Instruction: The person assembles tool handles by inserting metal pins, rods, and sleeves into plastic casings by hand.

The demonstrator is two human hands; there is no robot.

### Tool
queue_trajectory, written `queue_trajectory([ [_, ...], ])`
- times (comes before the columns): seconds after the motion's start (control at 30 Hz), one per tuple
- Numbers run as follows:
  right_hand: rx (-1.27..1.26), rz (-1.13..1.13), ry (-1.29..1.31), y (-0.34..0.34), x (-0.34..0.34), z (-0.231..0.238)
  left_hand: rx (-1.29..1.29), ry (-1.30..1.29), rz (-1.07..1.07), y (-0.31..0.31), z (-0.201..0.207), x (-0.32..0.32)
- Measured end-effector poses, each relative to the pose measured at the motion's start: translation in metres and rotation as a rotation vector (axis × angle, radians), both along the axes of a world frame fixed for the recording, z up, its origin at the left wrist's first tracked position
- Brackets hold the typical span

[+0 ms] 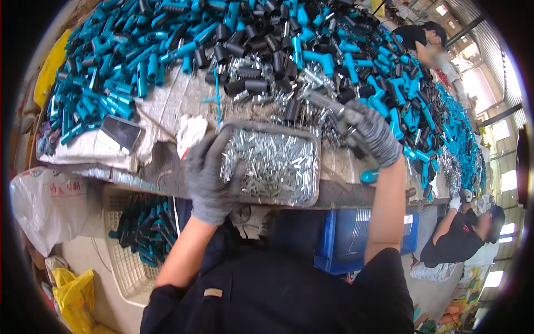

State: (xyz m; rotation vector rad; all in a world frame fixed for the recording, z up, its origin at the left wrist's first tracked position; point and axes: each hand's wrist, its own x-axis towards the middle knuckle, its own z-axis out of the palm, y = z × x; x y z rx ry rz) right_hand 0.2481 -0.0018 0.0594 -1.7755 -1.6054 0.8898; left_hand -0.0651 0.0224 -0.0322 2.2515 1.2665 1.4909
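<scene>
A clear rectangular plastic tray (pixel 316 172) full of small silvery metal pieces sits at the table's near edge. My left hand (pixel 214 175), in a grey knit glove, grips the tray's left side, its thumb over the inside. To the right of the tray, my gloved right hand (pixel 370 133) is closed around a long metal tool (pixel 325 104) that points left over the table; its exact kind I cannot make out. Beneath the tool lie loose springs and metal parts (pixel 328 125). Black sleeves (pixel 250 84) and teal plastic handles (pixel 322 62) are heaped beyond.
A phone (pixel 119 133) and white cloth (pixel 192 131) lie left of the tray. Below the table stand a cream basket (pixel 119 267) of teal and black parts and a blue crate (pixel 339 245). Two co-workers (pixel 461 236) (pixel 417 39) are at the right side.
</scene>
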Motion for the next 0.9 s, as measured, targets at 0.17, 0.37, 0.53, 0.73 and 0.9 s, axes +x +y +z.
queue_trajectory([
  [0.17, -0.16, 0.141, 0.496, -0.031, -0.068, -0.033, 0.041, 0.519, -0.355, 0.013, 0.042, 0.036],
  [0.37, 0.082, -0.213, 1.79, -0.04, -0.099, -0.092, -0.564, -0.275, -0.487, -0.01, 0.011, 0.013],
  [0.53, -0.012, -0.503, 2.0, -0.053, -0.134, -0.101, -0.672, -0.558, -0.755, -0.043, 0.031, 0.02],
  [0.73, -0.035, -0.279, 2.062, -0.068, -0.169, -0.066, -0.231, -0.387, -0.519, -0.039, 0.024, 0.037],
  [0.9, -0.07, -0.184, 1.62, -0.078, -0.169, -0.077, -0.583, -0.499, -0.626, -0.036, 0.051, 0.026],
])
